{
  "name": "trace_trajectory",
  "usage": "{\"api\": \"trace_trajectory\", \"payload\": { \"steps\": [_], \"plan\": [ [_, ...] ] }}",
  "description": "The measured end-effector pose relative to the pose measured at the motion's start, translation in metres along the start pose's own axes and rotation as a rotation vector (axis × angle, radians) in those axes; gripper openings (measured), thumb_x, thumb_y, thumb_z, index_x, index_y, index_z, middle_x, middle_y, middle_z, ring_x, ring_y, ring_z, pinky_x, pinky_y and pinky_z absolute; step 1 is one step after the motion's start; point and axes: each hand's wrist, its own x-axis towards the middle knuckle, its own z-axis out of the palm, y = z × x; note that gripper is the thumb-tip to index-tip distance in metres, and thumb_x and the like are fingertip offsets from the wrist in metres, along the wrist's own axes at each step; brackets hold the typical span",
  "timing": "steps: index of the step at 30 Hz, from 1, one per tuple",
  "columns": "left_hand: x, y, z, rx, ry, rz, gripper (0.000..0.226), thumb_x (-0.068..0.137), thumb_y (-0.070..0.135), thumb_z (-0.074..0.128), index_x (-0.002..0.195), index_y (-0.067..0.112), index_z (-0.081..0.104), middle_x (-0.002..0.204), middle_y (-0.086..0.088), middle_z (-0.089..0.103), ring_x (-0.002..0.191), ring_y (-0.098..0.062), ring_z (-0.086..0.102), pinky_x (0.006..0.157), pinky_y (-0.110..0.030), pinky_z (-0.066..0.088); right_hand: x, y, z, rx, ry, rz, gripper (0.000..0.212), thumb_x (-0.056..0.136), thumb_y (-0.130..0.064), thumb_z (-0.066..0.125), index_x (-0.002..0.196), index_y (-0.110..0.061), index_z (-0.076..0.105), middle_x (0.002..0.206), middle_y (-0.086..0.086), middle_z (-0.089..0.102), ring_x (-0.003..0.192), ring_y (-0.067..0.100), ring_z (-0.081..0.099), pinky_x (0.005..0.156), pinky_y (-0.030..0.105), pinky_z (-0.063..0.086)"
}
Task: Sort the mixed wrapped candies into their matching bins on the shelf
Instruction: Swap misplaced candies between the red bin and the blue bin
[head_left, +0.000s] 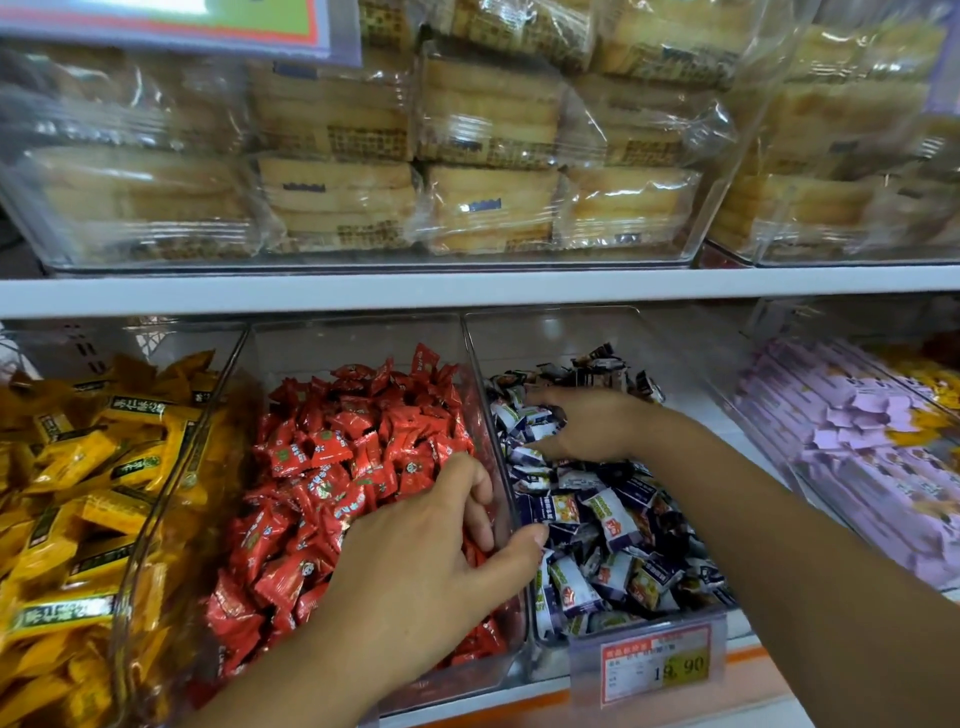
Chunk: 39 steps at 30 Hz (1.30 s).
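So: left hand (426, 561) straddles the clear plastic wall (484, 395) between the red-wrapped candy bin (358, 335) and the blue-and-white wrapped candy bin (571, 332), fingers curled on the red side, thumb over, gripping it. Right hand (587, 426) is mid-bin in the blue-and-white candies (608, 525), fingers curved round a few; grasp unclear. Bare room at that bin's back. Front shelf edge: orange price tag (657, 667) reads 19.90.
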Motion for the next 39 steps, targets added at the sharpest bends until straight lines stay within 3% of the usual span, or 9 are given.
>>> {"api": "trace_trajectory", "payload": {
  "steps": [3, 6, 8, 9, 11, 21, 25, 30, 39],
  "plan": [
    [-0.001, -0.001, 0.0, -0.007, 0.006, -0.003, 0.048, 0.07, 0.082, 0.031, 0.094, 0.041, 0.034, 0.095, 0.024, 0.058, 0.062, 0.0, 0.055, 0.056, -0.014, 0.035, 0.009, 0.0, 0.001, 0.035, -0.015, -0.009, 0.071, 0.089, -0.028, 0.065, 0.149, -0.034, 0.028, 0.151, 0.006, 0.038, 0.119, 0.021, 0.052, 0.084, 0.021, 0.041],
    [0.0, 0.001, 0.0, 0.001, 0.005, -0.005, 0.052, 0.067, 0.084, 0.027, 0.095, 0.041, 0.034, 0.094, 0.025, 0.058, 0.061, 0.001, 0.054, 0.056, -0.014, 0.034, 0.014, 0.004, 0.003, 0.17, -0.042, -0.016, 0.066, 0.088, -0.017, 0.065, 0.144, -0.033, 0.035, 0.146, 0.007, 0.042, 0.082, 0.007, 0.054, 0.063, 0.018, 0.04],
    [0.0, 0.001, -0.001, 0.002, 0.005, -0.014, 0.047, 0.07, 0.081, 0.032, 0.095, 0.041, 0.033, 0.094, 0.024, 0.058, 0.06, 0.002, 0.052, 0.056, -0.014, 0.034, 0.017, 0.003, 0.005, 0.216, -0.099, -0.025, 0.072, 0.087, -0.019, 0.067, 0.147, -0.034, 0.03, 0.154, 0.003, 0.032, 0.112, 0.015, 0.052, 0.087, 0.022, 0.042],
    [0.001, 0.001, 0.0, 0.0, 0.004, -0.018, 0.044, 0.072, 0.079, 0.034, 0.094, 0.041, 0.033, 0.094, 0.024, 0.058, 0.06, 0.002, 0.053, 0.056, -0.015, 0.034, 0.019, 0.003, 0.007, 0.231, -0.148, -0.034, 0.078, 0.086, -0.024, 0.069, 0.15, -0.035, 0.024, 0.158, 0.0, 0.024, 0.131, 0.019, 0.041, 0.103, 0.028, 0.037],
    [0.002, 0.001, 0.0, 0.001, 0.002, -0.02, 0.042, 0.073, 0.077, 0.036, 0.094, 0.041, 0.034, 0.094, 0.024, 0.058, 0.061, 0.003, 0.053, 0.056, -0.015, 0.034, 0.022, 0.001, 0.009, 0.253, -0.219, -0.033, 0.088, 0.084, -0.032, 0.072, 0.152, -0.038, 0.015, 0.161, -0.003, 0.014, 0.144, 0.021, 0.022, 0.116, 0.038, 0.024],
    [0.001, 0.003, -0.001, 0.008, 0.017, -0.028, 0.043, 0.072, 0.075, 0.039, 0.094, 0.039, 0.035, 0.098, 0.028, 0.056, 0.066, 0.001, 0.054, 0.058, -0.015, 0.036, 0.023, 0.007, 0.013, 0.397, -0.072, -0.019, 0.09, 0.081, -0.014, 0.073, 0.152, -0.032, 0.022, 0.157, 0.003, 0.026, 0.139, 0.024, 0.032, 0.106, 0.03, 0.032],
    [0.001, 0.002, -0.001, 0.013, 0.013, -0.016, 0.046, 0.07, 0.081, 0.034, 0.094, 0.041, 0.034, 0.101, 0.03, 0.054, 0.068, 0.003, 0.055, 0.06, -0.014, 0.037, 0.009, 0.011, 0.006, 0.517, 0.014, -0.044, 0.095, 0.076, -0.02, 0.08, 0.152, -0.025, 0.024, 0.155, -0.003, 0.029, 0.14, 0.019, 0.03, 0.105, 0.025, 0.029],
    [0.0, 0.001, -0.001, 0.011, 0.021, -0.01, 0.043, 0.072, 0.077, 0.036, 0.095, 0.04, 0.035, 0.098, 0.026, 0.057, 0.07, 0.003, 0.055, 0.059, -0.013, 0.037, -0.009, 0.012, -0.006, 0.661, 0.125, -0.065, 0.092, 0.071, -0.025, 0.084, 0.147, -0.029, 0.033, 0.126, -0.014, 0.043, 0.127, 0.011, 0.04, 0.097, 0.023, 0.03],
    [0.0, 0.001, -0.001, 0.014, 0.011, -0.006, 0.042, 0.073, 0.075, 0.037, 0.093, 0.039, 0.036, 0.098, 0.027, 0.056, 0.068, 0.001, 0.055, 0.056, -0.015, 0.036, -0.043, 0.015, -0.026, 0.764, 0.246, -0.061, 0.107, 0.058, -0.039, 0.084, 0.148, -0.034, 0.028, 0.152, -0.011, 0.033, 0.129, 0.007, 0.033, 0.1, 0.026, 0.029]
  ]
}}
